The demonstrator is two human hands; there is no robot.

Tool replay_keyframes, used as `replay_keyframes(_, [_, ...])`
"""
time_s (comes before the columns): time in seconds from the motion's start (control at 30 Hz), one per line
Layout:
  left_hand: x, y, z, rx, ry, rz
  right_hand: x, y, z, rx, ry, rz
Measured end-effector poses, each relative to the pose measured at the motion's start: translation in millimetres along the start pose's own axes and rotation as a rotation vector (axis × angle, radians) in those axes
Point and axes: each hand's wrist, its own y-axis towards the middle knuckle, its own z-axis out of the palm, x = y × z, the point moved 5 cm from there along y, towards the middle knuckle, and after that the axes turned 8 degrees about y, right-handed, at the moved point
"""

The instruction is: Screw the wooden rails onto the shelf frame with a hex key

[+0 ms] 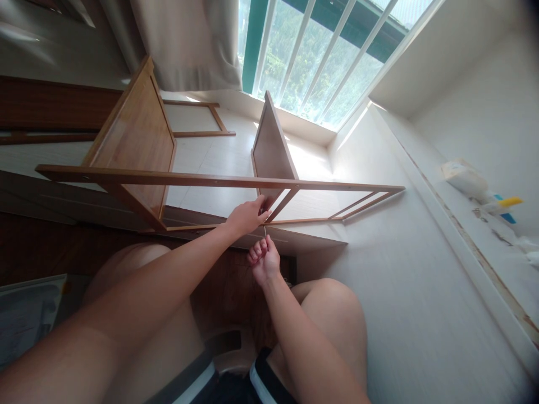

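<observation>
A light wooden shelf frame [202,180] lies on its side in front of me, its long rail running left to right. Two wooden shelf boards stand in it, one at the left [135,140] and one in the middle [272,151]. My left hand [246,216] grips the frame just under the long rail, where the middle board meets it. My right hand [264,261] is closed in a fist just below, holding a thin metal tool [265,230] that points up at that joint.
My bare knees [328,303] are below the frame. A window with white bars [320,50] and a curtain [185,39] are ahead. A ledge at the right holds a white packet [463,177] and small items. A paper sheet [25,314] lies at the lower left.
</observation>
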Motion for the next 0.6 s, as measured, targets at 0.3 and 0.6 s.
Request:
replay_keyframes(0.3, [1, 1, 1.3, -0.011, 0.004, 0.014, -7, 0, -3, 0.006, 0.028, -0.068])
replay_keyframes(0.6, [1, 0, 1.0, 0.002, 0.009, -0.001, -3, 2, -15, -0.098, -0.331, -0.339])
